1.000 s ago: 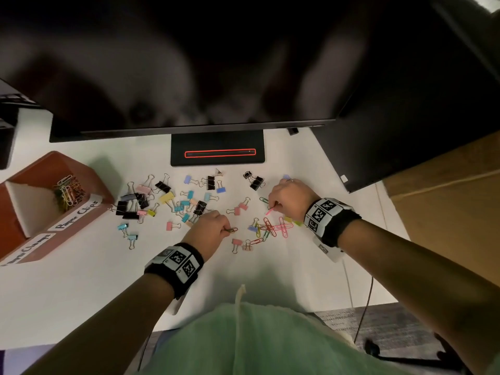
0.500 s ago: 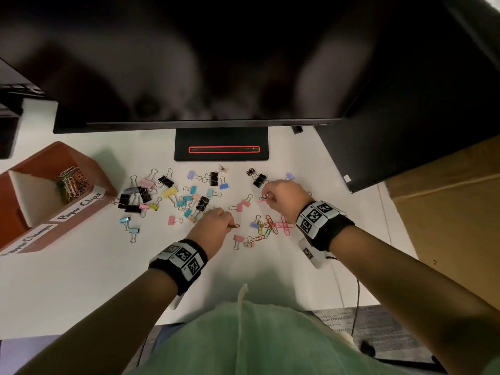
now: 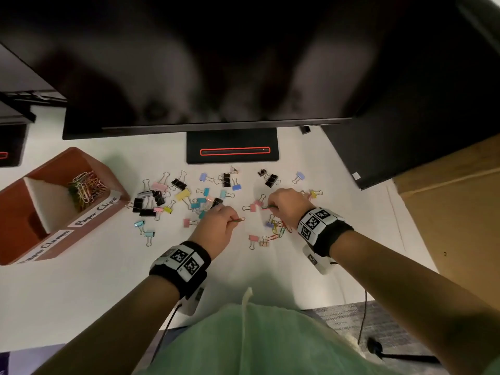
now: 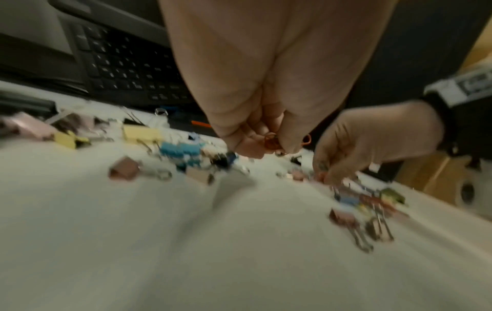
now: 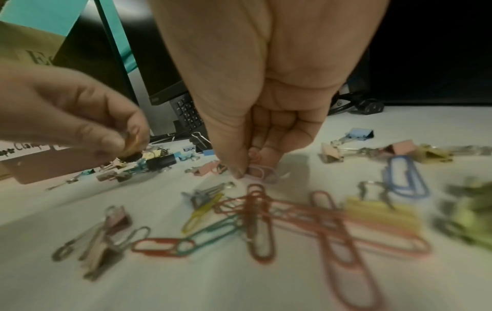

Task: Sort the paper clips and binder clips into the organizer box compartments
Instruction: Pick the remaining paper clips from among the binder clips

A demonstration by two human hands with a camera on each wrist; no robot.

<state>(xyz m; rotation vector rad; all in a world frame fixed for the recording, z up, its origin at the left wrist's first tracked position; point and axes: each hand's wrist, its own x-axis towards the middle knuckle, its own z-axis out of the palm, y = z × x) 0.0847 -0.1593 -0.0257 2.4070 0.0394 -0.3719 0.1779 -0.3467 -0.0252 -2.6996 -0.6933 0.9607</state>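
Two hands over white desk [image 3: 81,288], both gripping paper clips: left hand [image 3: 216,226] fingers curled round orange paper clip [image 3: 238,220], long axis pointing right; right hand [image 3: 286,207] pinching pink paper clip [image 5: 262,171] at desk surface. Loose paper clip cluster [image 3: 278,228] just near of right hand. Binder clips [image 3: 173,196] scattered left and far. Organizer box [image 3: 67,239] far left, "Paper Clips" compartment [image 3: 84,189] part-filled; left hand nearer, carry leftward judged next.
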